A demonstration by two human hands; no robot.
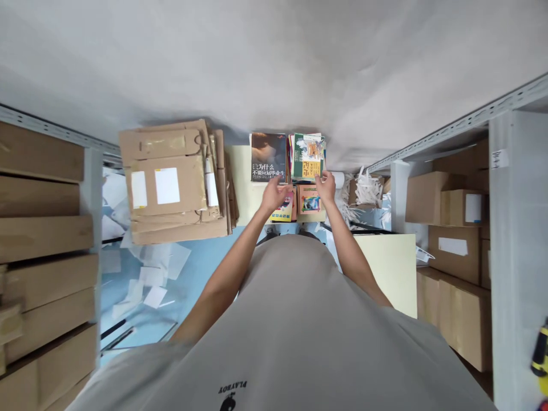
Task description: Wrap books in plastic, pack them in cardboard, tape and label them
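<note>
Both of my arms reach down to stacks of books on the floor by the wall. My left hand [274, 195] rests with curled fingers at the lower edge of a dark-covered book [268, 155] and over a yellow and pink book [286, 210]. My right hand [326, 186] grips the lower edge of a green-covered book [307, 155] that tops a stack. Between the hands lies a tan book with a coloured picture [310, 204].
A pile of flattened cardboard boxes [175, 181] lies to the left of the books. Metal shelves with cardboard boxes stand at the left [43, 240] and the right [454, 245]. Loose white papers [145, 279] litter the blue floor. Shredded paper [363, 191] lies to the right.
</note>
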